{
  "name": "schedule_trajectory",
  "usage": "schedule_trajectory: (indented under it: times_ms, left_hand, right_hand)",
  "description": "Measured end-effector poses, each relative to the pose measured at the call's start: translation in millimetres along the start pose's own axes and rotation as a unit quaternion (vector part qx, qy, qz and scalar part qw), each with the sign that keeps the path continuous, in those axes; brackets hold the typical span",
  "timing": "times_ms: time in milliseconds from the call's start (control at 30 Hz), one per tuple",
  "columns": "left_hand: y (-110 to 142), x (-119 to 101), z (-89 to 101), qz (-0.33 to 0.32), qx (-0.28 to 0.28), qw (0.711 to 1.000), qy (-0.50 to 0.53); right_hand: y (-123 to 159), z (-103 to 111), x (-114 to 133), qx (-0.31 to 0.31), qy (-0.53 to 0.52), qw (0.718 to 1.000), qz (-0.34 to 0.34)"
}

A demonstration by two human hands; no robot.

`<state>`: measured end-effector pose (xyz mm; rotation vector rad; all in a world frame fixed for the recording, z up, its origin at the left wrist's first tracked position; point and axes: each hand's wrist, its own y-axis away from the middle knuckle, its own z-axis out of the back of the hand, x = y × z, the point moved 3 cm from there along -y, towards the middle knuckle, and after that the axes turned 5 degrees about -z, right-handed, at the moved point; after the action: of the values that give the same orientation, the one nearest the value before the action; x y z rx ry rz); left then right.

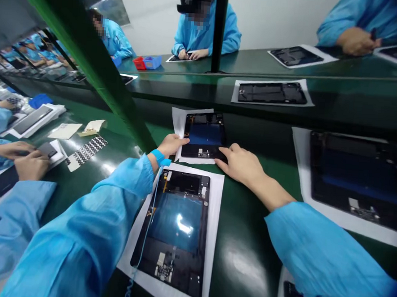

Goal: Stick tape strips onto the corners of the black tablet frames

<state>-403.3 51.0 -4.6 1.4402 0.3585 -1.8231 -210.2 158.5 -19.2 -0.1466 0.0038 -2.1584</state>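
Observation:
An opened tablet (205, 135), with dark blue film and a small circuit board showing inside, lies on white paper (178, 117) at arm's length. My left hand (170, 147) grips its left edge, the thumb reaching over the frame and the other fingers mostly hidden. At its near right corner, my right hand (240, 163) has thumb and index finger on the edge. Closer to me lies a second opened tablet (177, 223) on another white sheet (215, 212). A blue wrist strap (159, 157) circles my left wrist, and its cord hangs across the nearer tablet.
More opened tablets lie to the right (358, 176) and on the raised shelf (272, 92). A green post (99, 66) slants down at the left. Beside it are a sheet of black stickers (86, 153) and a co-worker's hands (32, 161). Other co-workers sit opposite.

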Motion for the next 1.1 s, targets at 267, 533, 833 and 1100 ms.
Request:
schedule_trajectory:
  times_ms: [267,533,833,1100]
  left_hand:
    - [61.5,-37.2,-31.8,0.062,0.074,0.988,0.125]
    - [249.2,-29.7,-122.2,0.08,0.373,0.885,0.268]
    - [350.1,11.4,-175.0,0.117,0.457,0.861,0.191]
    - [303.2,7.0,-112.5,-0.198,0.274,0.929,-0.15]
  right_hand:
    - [56.4,44.3,-21.7,-0.082,0.038,0.996,0.02]
    - [335.2,101.8,-31.5,-0.21,0.093,0.972,-0.042]
    - [477.0,53.4,-3.9,-0.246,0.109,0.951,-0.154]
    - [527.4,50.0,-25.9,-0.216,0.032,0.962,-0.165]
